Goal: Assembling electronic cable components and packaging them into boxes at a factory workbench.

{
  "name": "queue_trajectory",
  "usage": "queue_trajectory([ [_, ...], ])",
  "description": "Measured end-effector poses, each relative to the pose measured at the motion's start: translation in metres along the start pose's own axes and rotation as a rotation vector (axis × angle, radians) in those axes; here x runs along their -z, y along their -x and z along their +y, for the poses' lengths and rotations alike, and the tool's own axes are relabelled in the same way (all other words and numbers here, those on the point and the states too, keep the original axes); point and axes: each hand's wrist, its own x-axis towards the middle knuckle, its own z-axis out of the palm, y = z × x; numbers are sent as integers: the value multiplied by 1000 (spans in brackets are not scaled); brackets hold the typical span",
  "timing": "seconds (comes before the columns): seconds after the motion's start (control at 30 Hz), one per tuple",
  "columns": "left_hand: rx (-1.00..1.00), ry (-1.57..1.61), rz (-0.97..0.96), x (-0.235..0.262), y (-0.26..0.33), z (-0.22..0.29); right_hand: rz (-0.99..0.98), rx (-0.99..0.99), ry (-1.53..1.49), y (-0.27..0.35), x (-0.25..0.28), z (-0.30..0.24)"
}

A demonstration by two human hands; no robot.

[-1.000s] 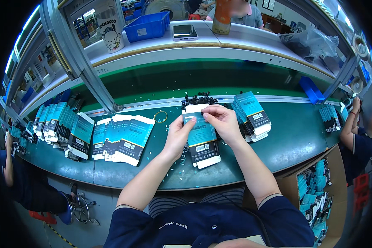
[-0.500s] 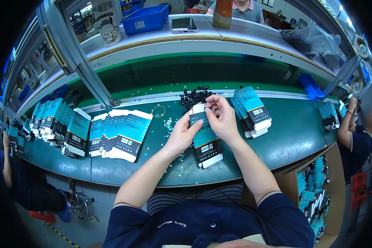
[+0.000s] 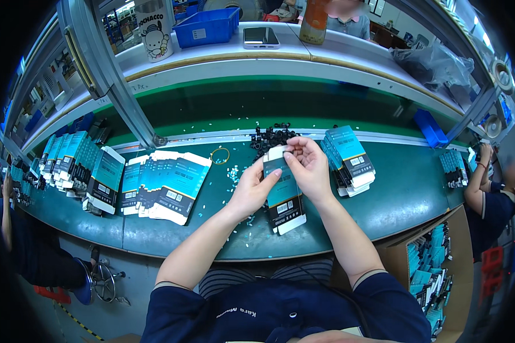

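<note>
At the centre of the frame both hands grip one teal box (image 3: 281,182) over the green counter (image 3: 400,194). The left hand (image 3: 252,187) clasps its lower left side; the right hand (image 3: 309,166) pinches its white top flap. A pile of small black parts (image 3: 270,137) lies just above.

We look down from a single fisheye camera worn on the head, facing forward and steeply downward over the green workbench (image 3: 383,211). Our own lap and forearms enter from the lower edge, with the left hand (image 3: 250,191) and right hand (image 3: 309,166) close below near the centre. Straight edges bow toward the rim, where the raised shelf (image 3: 223,54) curves across the top.
</note>
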Motion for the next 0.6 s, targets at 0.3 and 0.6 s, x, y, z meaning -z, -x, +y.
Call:
queue_trajectory([
  [0.3, -99, -37, -20, -2, -1, 5, 42, 120, 274, 3, -6, -10],
  [0.6, -41, -3, 10, -3, 0, 5, 97, 131, 63, 0, -4, 6],
])
